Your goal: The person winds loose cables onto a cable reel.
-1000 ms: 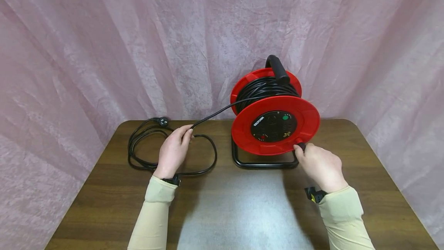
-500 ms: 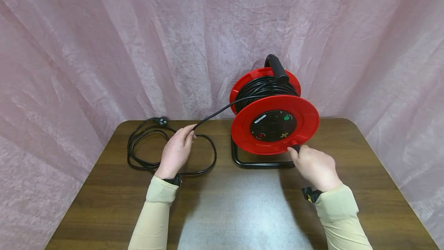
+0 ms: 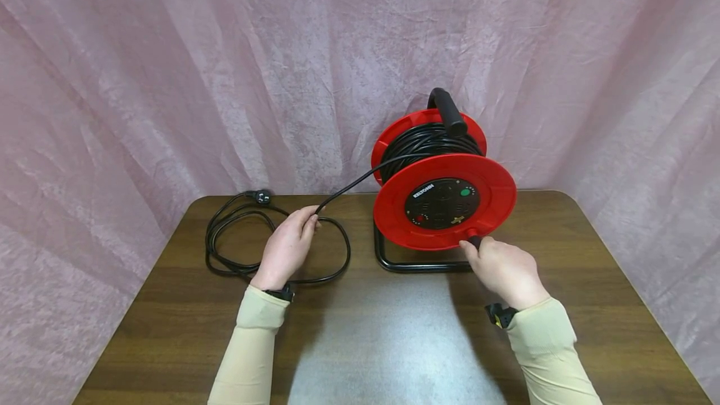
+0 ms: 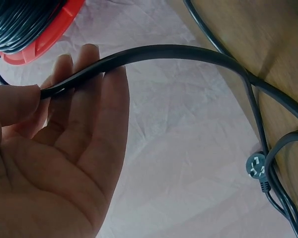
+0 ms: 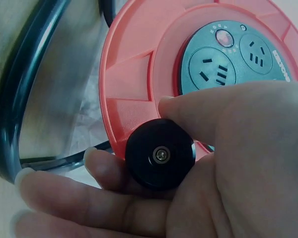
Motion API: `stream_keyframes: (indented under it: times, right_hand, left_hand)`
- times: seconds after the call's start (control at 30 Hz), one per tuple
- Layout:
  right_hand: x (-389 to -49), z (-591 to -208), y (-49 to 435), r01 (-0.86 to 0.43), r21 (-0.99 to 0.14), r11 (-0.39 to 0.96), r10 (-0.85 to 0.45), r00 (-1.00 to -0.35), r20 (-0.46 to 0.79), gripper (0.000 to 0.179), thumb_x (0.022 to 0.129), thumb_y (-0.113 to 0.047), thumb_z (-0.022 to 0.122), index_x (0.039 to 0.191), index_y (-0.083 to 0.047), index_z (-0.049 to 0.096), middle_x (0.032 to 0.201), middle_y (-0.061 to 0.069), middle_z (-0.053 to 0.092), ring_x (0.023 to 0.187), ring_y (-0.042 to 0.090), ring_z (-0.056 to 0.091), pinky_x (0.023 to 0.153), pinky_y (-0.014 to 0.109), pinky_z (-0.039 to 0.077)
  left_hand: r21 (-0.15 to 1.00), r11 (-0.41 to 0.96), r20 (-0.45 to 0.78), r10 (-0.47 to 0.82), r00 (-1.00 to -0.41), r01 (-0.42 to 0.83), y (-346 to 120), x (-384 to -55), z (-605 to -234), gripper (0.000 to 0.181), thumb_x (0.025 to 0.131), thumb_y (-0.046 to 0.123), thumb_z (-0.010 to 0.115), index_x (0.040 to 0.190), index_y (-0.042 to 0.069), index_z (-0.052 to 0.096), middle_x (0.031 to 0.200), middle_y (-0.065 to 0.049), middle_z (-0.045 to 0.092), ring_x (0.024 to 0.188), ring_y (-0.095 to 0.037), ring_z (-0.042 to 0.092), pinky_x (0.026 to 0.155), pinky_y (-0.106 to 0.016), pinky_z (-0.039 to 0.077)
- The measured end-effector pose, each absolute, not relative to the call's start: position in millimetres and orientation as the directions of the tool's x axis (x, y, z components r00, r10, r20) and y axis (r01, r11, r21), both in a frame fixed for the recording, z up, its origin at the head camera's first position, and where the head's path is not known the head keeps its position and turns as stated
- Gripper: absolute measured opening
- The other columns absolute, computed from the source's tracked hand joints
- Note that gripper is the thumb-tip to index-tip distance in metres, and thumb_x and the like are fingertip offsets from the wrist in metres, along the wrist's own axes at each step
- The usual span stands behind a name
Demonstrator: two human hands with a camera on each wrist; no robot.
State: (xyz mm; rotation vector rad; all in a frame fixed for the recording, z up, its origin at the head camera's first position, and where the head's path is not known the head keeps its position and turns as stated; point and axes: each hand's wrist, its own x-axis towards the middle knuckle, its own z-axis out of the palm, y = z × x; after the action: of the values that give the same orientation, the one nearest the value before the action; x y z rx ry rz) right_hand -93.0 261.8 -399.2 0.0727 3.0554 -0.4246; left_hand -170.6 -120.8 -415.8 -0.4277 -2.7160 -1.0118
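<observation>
A red cable reel (image 3: 444, 202) stands on a black tube frame, its drum wound with black cable (image 3: 419, 142). My right hand (image 3: 503, 270) grips the black crank knob (image 5: 160, 153) at the lower edge of the reel's front disc, thumb and index finger around it. To the left, my left hand (image 3: 287, 245) pinches the black cable (image 4: 159, 52) between thumb and fingers, the other fingers lying under it. From that hand the cable rises to the top of the drum. Its loose end lies coiled on the table, ending in a plug (image 3: 262, 197).
The wooden table (image 3: 146, 336) has a pale glossy reflection (image 3: 394, 336) in front of the reel. A pink curtain (image 3: 281, 80) hangs right behind its back edge. The reel's black carrying handle (image 3: 447, 111) sticks up on top.
The crank knob and my right hand have moved left along the disc's lower edge, and the reel's face has turned slightly clockwise. My left hand has shifted slightly right and down, still pinching the cable.
</observation>
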Motion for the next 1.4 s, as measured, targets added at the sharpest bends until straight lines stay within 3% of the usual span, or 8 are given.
stream_keyframes:
  times: [0.2, 0.4, 0.7, 0.97, 1.17, 1.4]
  right_hand:
    - [-92, -398, 261, 0.068, -0.281, 0.957, 0.039, -0.993, -0.108, 0.05, 0.106, -0.043, 0.039, 0.076, -0.008, 0.059, 0.066, 0.007, 0.059, 0.066, 0.035, 0.063, 0.057, 0.052, 0.048]
    - [-91, -397, 258, 0.063, -0.294, 0.954, 0.031, -0.993, -0.111, 0.044, 0.102, -0.032, 0.033, 0.07, -0.011, 0.055, 0.063, 0.004, 0.055, 0.062, 0.028, 0.059, 0.056, 0.048, 0.046]
    - [-90, -403, 249, -0.008, -0.249, 0.968, -0.009, -1.0, -0.004, 0.043, 0.1, -0.035, 0.053, 0.064, -0.012, 0.053, 0.055, 0.003, 0.05, 0.053, 0.029, 0.056, 0.047, 0.047, 0.044]
    - [-90, -410, 240, -0.057, -0.219, 0.974, -0.04, -0.996, 0.082, 0.041, 0.093, -0.037, 0.071, 0.064, -0.012, 0.056, 0.052, 0.003, 0.05, 0.051, 0.029, 0.057, 0.045, 0.044, 0.042]
    - [-90, -414, 234, -0.08, -0.208, 0.975, -0.05, -0.988, 0.146, 0.043, 0.09, -0.037, 0.076, 0.062, -0.013, 0.055, 0.05, 0.003, 0.049, 0.049, 0.03, 0.055, 0.043, 0.043, 0.04]
    - [-91, -421, 222, -0.109, -0.202, 0.973, -0.066, -0.976, 0.208, 0.045, 0.088, -0.037, 0.078, 0.06, -0.013, 0.053, 0.048, 0.003, 0.047, 0.047, 0.03, 0.054, 0.042, 0.042, 0.04]
  left_hand:
    - [0.602, 0.721, 0.283, 0.209, -0.936, 0.343, -120, -169, -417, 0.027, 0.11, 0.022, 0.049, 0.13, 0.012, 0.066, 0.104, -0.004, 0.07, 0.098, -0.021, 0.066, 0.085, -0.047, 0.052]
    - [0.6, 0.727, 0.267, 0.214, -0.94, 0.335, -118, -169, -417, 0.024, 0.111, 0.025, 0.049, 0.122, 0.012, 0.066, 0.104, -0.006, 0.072, 0.098, -0.021, 0.067, 0.085, -0.048, 0.052]
    - [0.561, 0.725, 0.358, 0.224, -0.906, 0.401, -115, -169, -417, 0.023, 0.108, 0.02, 0.055, 0.126, 0.012, 0.067, 0.104, -0.002, 0.067, 0.093, -0.02, 0.064, 0.083, -0.047, 0.052]
    - [0.548, 0.711, 0.387, 0.253, -0.887, 0.442, -112, -170, -420, 0.016, 0.107, 0.021, 0.058, 0.117, 0.016, 0.069, 0.104, 0.001, 0.071, 0.095, -0.017, 0.067, 0.081, -0.045, 0.052]
    - [0.54, 0.691, 0.419, 0.274, -0.866, 0.48, -110, -170, -420, 0.018, 0.105, 0.014, 0.06, 0.121, 0.016, 0.069, 0.112, -0.003, 0.069, 0.101, -0.018, 0.065, 0.085, -0.044, 0.053]
    - [0.564, 0.702, 0.344, 0.278, -0.897, 0.434, -109, -169, -421, 0.015, 0.108, 0.023, 0.056, 0.117, 0.017, 0.066, 0.105, 0.0, 0.071, 0.086, -0.016, 0.062, 0.076, -0.042, 0.051]
